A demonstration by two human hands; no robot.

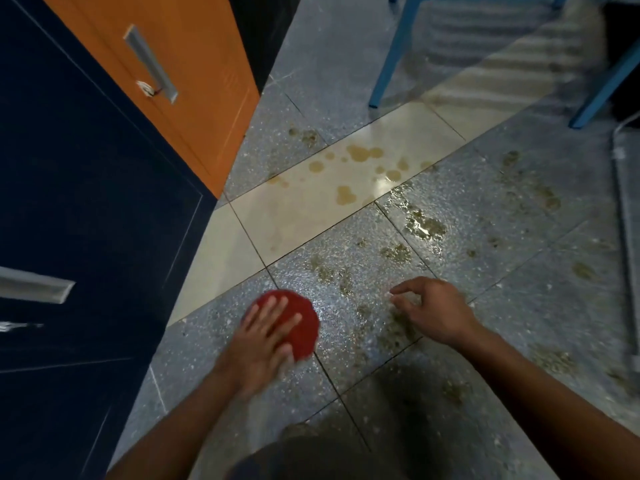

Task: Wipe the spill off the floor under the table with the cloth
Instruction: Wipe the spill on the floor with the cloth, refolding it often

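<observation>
A round red cloth (303, 323) lies on the speckled grey floor (502, 271). My left hand (265, 336) presses flat on the cloth with fingers spread. My right hand (433, 311) hovers just right of it, fingers loosely curled and apart, holding nothing, fingertips close to the floor. A brownish spill (360, 154) spreads in blotches over the pale tile (311, 202) ahead, with wet glossy patches (424, 225) on the grey tiles and further stains (540, 192) to the right and near my right hand.
A dark blue cabinet (86, 202) and an orange drawer front (166, 81) with a metal handle stand close on the left. Blue furniture legs (391, 60) rise at the top right. A pale metal bar (623, 237) runs along the right edge.
</observation>
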